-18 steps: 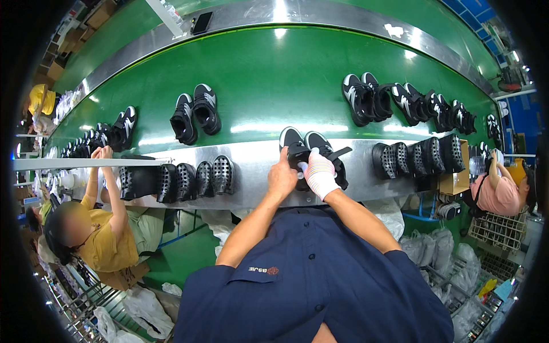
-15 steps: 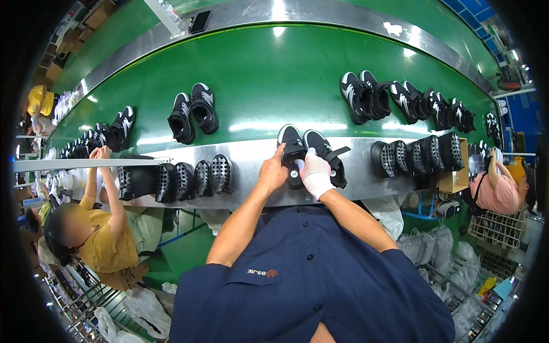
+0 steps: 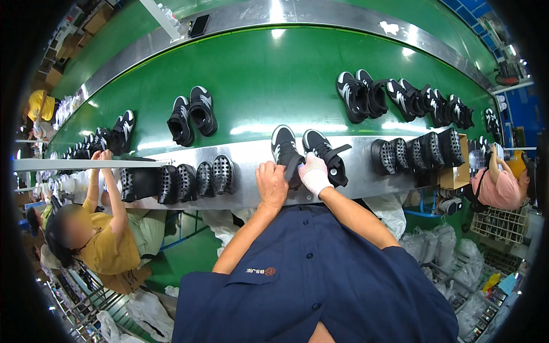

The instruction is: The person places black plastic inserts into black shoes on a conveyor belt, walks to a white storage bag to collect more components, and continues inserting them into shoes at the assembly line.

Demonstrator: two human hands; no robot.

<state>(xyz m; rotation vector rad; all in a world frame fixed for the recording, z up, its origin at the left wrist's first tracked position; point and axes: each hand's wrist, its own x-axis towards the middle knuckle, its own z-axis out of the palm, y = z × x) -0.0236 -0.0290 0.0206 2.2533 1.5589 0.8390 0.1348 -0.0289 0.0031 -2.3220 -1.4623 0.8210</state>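
Observation:
Two black sneakers with silver-white toes lie in front of me on the metal ledge, toes pointing away. My bare left hand (image 3: 271, 184) has its fingers curled over the heel side of the left sneaker (image 3: 283, 140). My right hand (image 3: 315, 175), in a white striped glove, reaches between the two shoes with its fingers closed at the left sneaker's opening and strap. What its fingertips pinch is partly hidden. The right sneaker (image 3: 323, 146) lies beside this hand, its black strap sticking out loose to the right.
A pair of sneakers (image 3: 191, 117) stands on the green belt (image 3: 274, 80), more pairs (image 3: 361, 97) to the right. Black studded shoe forms line the metal ledge, left (image 3: 222, 176) and right (image 3: 432, 150). A white bar (image 3: 91, 163) crosses at left. Co-workers sit on both sides.
My left hand has shifted down and left along the left sneaker, its fingers now curled over the heel side. The left sneaker's toe has tilted left; my right hand stays nearly in place.

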